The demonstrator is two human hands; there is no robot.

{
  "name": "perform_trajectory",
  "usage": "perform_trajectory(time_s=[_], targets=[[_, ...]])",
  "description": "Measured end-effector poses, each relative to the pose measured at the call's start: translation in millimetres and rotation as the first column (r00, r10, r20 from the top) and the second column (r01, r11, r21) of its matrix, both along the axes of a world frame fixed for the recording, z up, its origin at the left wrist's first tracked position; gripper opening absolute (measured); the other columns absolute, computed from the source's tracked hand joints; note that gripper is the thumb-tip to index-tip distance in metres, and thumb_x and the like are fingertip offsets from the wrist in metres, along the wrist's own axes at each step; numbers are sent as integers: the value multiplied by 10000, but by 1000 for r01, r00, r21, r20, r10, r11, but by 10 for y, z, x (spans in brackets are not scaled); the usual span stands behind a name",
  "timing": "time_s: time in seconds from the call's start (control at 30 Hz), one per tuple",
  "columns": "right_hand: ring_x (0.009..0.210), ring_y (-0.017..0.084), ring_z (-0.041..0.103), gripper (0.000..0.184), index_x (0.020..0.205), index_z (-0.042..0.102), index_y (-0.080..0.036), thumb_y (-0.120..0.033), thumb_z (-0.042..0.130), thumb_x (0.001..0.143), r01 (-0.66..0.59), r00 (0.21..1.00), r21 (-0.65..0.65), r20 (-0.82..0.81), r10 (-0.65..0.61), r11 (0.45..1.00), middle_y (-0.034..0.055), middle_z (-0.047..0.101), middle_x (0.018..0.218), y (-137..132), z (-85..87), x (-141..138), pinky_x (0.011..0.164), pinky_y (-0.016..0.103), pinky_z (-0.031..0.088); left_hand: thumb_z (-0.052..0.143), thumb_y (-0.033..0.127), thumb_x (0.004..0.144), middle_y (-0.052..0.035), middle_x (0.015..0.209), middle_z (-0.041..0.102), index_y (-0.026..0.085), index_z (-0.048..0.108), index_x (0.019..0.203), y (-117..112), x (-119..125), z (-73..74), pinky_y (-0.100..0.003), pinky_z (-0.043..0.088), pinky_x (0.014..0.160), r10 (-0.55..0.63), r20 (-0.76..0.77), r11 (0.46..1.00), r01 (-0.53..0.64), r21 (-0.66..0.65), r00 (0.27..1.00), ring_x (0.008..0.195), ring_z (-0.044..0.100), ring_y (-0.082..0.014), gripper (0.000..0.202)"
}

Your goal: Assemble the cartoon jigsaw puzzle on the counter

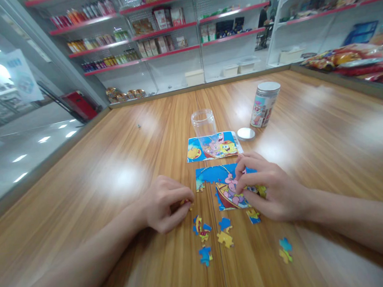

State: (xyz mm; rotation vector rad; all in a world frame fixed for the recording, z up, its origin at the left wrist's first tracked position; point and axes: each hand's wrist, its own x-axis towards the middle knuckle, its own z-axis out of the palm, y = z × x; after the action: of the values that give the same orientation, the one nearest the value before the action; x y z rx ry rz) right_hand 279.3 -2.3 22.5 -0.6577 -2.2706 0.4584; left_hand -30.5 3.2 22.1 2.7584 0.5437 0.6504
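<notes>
A partly assembled jigsaw puzzle point(229, 198) with a cartoon boat scene lies on the wooden table, its upper strip and right part joined. My right hand point(266, 186) rests over its right side, fingers bent and apart, fingertips touching the pieces and hiding some of them. To the left of the puzzle, my left hand point(168, 204) is closed, pinching a small puzzle piece point(185, 202) mostly hidden by the fingers. Several loose pieces lie nearer me, among them a yellow piece point(225, 239), a blue piece point(205, 255) and a blue-and-yellow pair point(285, 250).
Behind the puzzle lies a reference picture point(192, 154), with an open clear jar point(203, 124) standing at it. A round lid point(246, 133) and a closed printed canister point(265, 105) are to the right. Stocked shelves point(167, 28) line the far wall beyond the table.
</notes>
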Motion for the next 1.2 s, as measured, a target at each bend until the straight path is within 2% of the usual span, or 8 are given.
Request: perform_trajectory(time_s=[0.1, 0.27, 0.47, 0.63, 0.73, 0.87, 1.03, 1.2], targets=[[929, 233, 524, 143, 821, 697, -202, -88, 613, 804, 0, 1000, -4, 4, 0, 1000, 71, 563, 928, 5, -2, 0, 842, 425, 439, 543, 196, 850, 35, 556, 492, 182, 581, 837, -7, -4, 8, -310, 311, 470, -4, -38, 1000, 4, -16, 999, 477, 468, -121, 42], [909, 228, 528, 146, 828, 700, -187, -80, 605, 800, -5, 1000, 1, -11, 5, 1000, 74, 561, 910, 9, 7, -12, 847, 428, 436, 587, 290, 871, 9, 613, 563, 187, 562, 817, -54, 37, 15, -320, 326, 488, -54, -115, 998, 50, -40, 992, 513, 516, -134, 119], [916, 232, 538, 205, 802, 713, -193, -34, 596, 748, -17, 1000, 5, -13, 17, 1000, 72, 566, 925, 11, 3, 11, 857, 440, 447, 552, 254, 885, 6, 604, 569, 189, 573, 817, -77, 64, -2, -315, 341, 493, -53, -122, 998, 47, -51, 991, 518, 530, -137, 96], [960, 233, 533, 296, 740, 702, -207, 33, 543, 671, -102, 994, 33, -31, 103, 994, 60, 562, 929, 19, -1, 38, 951, 492, 441, 542, 238, 886, 7, 584, 548, 186, 568, 798, -75, 65, 8, -309, 330, 489, -44, -113, 998, 38, -53, 993, 503, 508, -134, 105], [985, 237, 530, 284, 685, 678, -195, 36, 522, 632, -183, 981, 70, -53, 187, 981, 58, 562, 924, 33, 7, 32, 1015, 542, 409, 539, 229, 891, 2, 580, 540, 183, 564, 789, -74, 66, 21, -307, 319, 486, -46, -109, 997, 39, -63, 993, 501, 500, -135, 115], [987, 239, 529, 238, 607, 641, -184, 10, 503, 593, -290, 948, 125, -100, 303, 949, 58, 564, 914, 61, -12, 17, 1027, 576, 396, 536, 196, 891, -2, 594, 540, 179, 562, 810, -69, 63, 34, -310, 308, 493, -56, -115, 996, 48, -71, 992, 505, 488, -136, 87], [975, 228, 530, 254, 640, 677, -197, -16, 507, 586, -380, 921, 104, -47, 386, 919, 59, 575, 941, 86, -65, 20, 1074, 587, 364, 546, 172, 880, 0, 596, 529, 178, 564, 840, -35, 46, 2, -322, 284, 488, -82, -102, 995, 75, -73, 991, 501, 477, -139, 44], [973, 218, 537, 305, 698, 713, -202, -1, 520, 574, -396, 918, 73, 7, 396, 915, 57, 573, 950, 77, -70, 27, 1083, 570, 368, 543, 166, 876, 7, 590, 520, 178, 568, 842, -26, 50, -15, -324, 271, 474, -90, -58, 995, 87, -54, 994, 485, 470, -132, 44]])
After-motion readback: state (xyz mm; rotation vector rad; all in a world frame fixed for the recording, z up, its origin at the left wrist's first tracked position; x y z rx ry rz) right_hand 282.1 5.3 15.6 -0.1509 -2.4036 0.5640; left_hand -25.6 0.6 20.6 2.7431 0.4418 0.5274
